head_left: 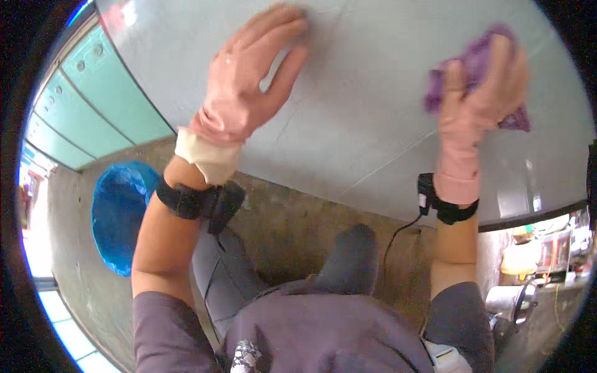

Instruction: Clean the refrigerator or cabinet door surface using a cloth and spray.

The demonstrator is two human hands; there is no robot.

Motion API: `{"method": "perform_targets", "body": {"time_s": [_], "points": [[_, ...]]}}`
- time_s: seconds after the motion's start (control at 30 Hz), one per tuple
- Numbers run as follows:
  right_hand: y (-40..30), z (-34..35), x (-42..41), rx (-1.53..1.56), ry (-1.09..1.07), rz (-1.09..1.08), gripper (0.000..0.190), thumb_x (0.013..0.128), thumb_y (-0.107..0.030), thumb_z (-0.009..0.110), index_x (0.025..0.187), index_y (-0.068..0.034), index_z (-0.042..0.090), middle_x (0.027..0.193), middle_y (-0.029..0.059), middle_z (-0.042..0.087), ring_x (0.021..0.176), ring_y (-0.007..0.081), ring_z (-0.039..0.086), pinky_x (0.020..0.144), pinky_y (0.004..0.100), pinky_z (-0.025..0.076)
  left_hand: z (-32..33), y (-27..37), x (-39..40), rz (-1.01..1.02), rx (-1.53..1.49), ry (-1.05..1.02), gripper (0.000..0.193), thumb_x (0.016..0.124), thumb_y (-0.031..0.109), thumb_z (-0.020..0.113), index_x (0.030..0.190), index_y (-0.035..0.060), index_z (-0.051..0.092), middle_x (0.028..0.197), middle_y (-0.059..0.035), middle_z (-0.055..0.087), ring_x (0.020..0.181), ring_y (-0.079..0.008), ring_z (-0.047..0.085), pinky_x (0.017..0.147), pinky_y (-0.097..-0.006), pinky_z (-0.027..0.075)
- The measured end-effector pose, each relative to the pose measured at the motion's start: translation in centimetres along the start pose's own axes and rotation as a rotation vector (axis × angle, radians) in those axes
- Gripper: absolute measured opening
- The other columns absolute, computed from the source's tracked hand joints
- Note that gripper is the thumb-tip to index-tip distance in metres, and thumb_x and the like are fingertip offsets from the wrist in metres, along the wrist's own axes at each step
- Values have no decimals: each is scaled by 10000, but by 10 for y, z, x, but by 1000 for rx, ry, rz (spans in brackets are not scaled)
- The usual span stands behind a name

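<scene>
My right hand, in a pink glove, holds a crumpled purple cloth against a smooth pale grey panel. Both hand and cloth are blurred. Farther left, my left hand wears a pink rubber glove with a cream cuff and is at the same panel, thumb apart from the fingers. I see no object in it, though a blurred dark patch by its fingertips is unclear. Thin pale lines and greyish smudges mark the panel. Black straps with small devices circle both wrists.
A bin lined with a blue plastic bag stands on the concrete floor at left. Beyond it is a pale green panelled front. A metal pot and household clutter lie at lower right. A cable hangs from my right wrist.
</scene>
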State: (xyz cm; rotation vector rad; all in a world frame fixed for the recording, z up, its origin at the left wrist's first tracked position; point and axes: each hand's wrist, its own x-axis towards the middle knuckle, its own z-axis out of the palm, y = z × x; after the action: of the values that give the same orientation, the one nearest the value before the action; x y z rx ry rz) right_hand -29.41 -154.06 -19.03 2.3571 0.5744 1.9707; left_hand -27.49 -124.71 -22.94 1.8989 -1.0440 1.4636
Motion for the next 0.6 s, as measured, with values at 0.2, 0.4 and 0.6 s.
{"method": "perform_targets", "body": {"time_s": [0.2,0.4,0.6], "points": [[-87,57,-190,-16,-573,-923,491,856,-227,588,1341,-214,514,1399,61,502,1314,230,450,1037,438,383,-37,35,-110,-684,-142,-265,214,918,67,632,1124,44,684,1076,-128,720,1018,-259,691,851,-337,530],[-72,56,-266,832,-1123,-333,397,883,-94,518,1270,-118,607,1446,85,516,1289,275,525,1130,406,359,-81,70,-191,-1312,-305,-646,264,946,198,624,1136,22,673,1066,-137,712,966,-236,682,852,-342,524],[-75,40,-251,902,-996,-453,288,891,-83,550,1134,-78,704,1428,107,536,1287,274,532,1120,394,371,-75,106,-222,-1475,-520,-716,353,951,270,621,1144,-24,655,1095,-169,684,1012,-248,650,891,-350,511]]}}
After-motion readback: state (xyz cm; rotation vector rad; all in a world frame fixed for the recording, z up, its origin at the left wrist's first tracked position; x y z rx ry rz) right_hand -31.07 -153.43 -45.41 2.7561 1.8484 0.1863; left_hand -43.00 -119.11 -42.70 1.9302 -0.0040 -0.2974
